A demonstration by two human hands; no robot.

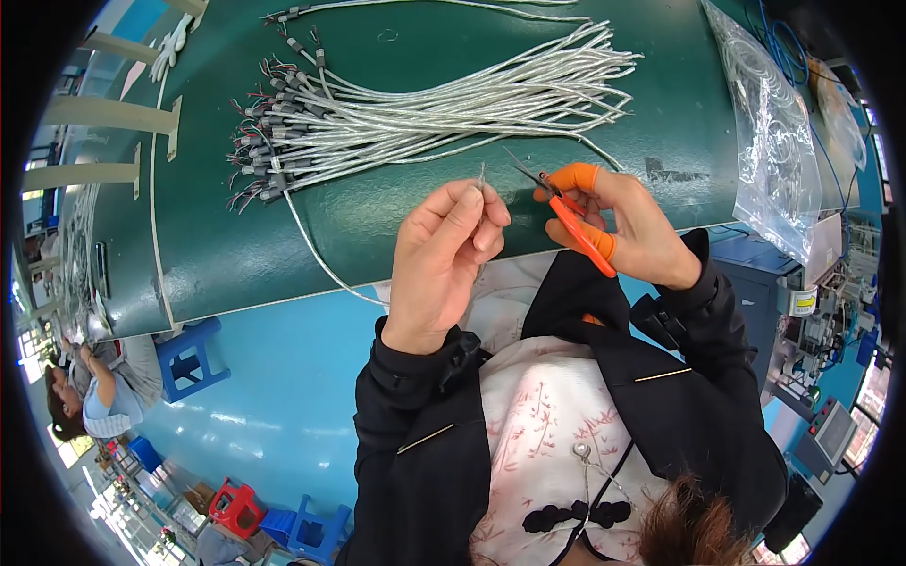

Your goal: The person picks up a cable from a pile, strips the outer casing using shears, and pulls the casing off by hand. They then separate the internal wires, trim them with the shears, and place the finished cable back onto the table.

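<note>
My left hand (436,250) is closed in a pinch around the thin end of a cable, and the tip sticks up past the thumb. A silvery cable (311,241) runs from the bundle over the table's near edge toward that wrist. In my right hand (645,226) is a pair of small orange-handled scissors (587,241). Their thin dark blades point up and left, a little apart from the cable tip. Orange finger covers (576,176) sit on the right thumb and a finger. Beyond both hands lies a bundle of silvery cables (453,99), with dark connectors and loose wires at its left.
The green table (368,245) has its near edge just below my hands. At the right lies a clear plastic bag (769,132) with coiled cable. Metal brackets (113,113) line the left side. A seated person (99,377) works at far left, near blue stools (193,361).
</note>
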